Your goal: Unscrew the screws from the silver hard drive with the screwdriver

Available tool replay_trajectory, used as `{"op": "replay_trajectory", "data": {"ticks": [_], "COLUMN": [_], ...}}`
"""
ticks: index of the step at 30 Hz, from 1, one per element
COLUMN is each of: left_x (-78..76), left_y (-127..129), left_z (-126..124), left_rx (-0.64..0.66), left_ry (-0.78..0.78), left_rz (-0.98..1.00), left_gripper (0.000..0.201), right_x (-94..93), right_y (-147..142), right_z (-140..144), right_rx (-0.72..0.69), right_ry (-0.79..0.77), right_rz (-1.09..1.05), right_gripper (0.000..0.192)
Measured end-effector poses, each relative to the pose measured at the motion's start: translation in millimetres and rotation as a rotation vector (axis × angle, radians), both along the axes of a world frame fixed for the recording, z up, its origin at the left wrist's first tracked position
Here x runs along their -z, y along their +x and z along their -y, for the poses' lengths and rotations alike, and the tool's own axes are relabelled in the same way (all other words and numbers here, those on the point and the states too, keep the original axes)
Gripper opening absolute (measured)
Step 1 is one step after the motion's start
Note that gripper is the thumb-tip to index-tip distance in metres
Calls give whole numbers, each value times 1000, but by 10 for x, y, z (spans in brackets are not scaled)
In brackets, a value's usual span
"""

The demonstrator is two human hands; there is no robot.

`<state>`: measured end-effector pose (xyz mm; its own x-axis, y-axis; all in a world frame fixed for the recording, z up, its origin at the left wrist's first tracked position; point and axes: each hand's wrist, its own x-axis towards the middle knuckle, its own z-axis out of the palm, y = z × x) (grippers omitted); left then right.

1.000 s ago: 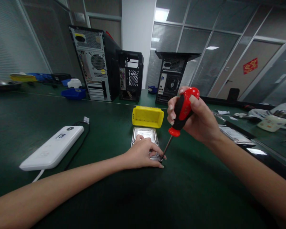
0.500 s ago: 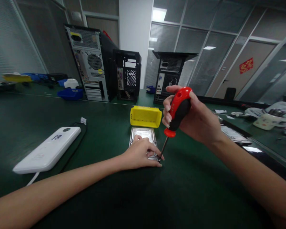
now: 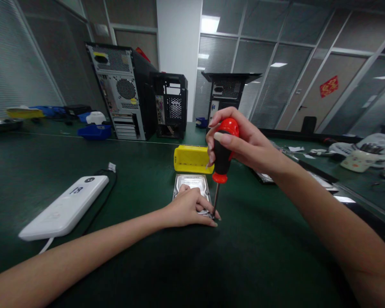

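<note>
A silver hard drive lies flat on the green table. My left hand is closed over its near end, the fingers gripping the near right corner. My right hand is wrapped round the red and black handle of a screwdriver, which stands nearly upright. The shaft's tip reaches down to that same corner, between my left thumb and index finger. My fingers hide the spot where the tip meets the drive. Just behind the drive is a yellow bin.
Computer cases stand along the back, with another case right of centre. A white power bank with a cable lies at left. A blue bin sits back left. At right are a patterned mug and more drives.
My right hand has turned the screwdriver and brought its handle left, so it stands more upright. The grip has shifted, with the thumb now across the handle. My left hand stays on the drive.
</note>
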<state>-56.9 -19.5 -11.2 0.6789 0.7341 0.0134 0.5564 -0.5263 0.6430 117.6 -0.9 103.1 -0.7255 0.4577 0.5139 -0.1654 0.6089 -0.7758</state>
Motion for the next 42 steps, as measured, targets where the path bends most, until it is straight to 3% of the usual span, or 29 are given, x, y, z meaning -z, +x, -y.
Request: {"op": "replay_trajectory", "data": {"ticks": [7,15,22,29,42], "left_x": [-21,-56,-77,-35,19], "left_y": [16,33,32,34,34], "left_z": [-16,10,24,25,-15], "left_rx": [0,-32,-65,-80,-65], "left_ry": [-27,-33,-16,23,15], "left_rz": [-4,-34,-34,11,59], "left_gripper": [22,20,29,24,24], "right_x": [-280,-570,-595,-568,-601], "right_y": [164,316,275,314,301], "right_z": [-99,-179,-93,-142,-36], "right_rx": [71,-51,-67,-100,-87], "right_ry": [281,439,204,376,309], "right_rz": [282,559,451,459,474], "right_gripper": [22,35,35,29,29]}}
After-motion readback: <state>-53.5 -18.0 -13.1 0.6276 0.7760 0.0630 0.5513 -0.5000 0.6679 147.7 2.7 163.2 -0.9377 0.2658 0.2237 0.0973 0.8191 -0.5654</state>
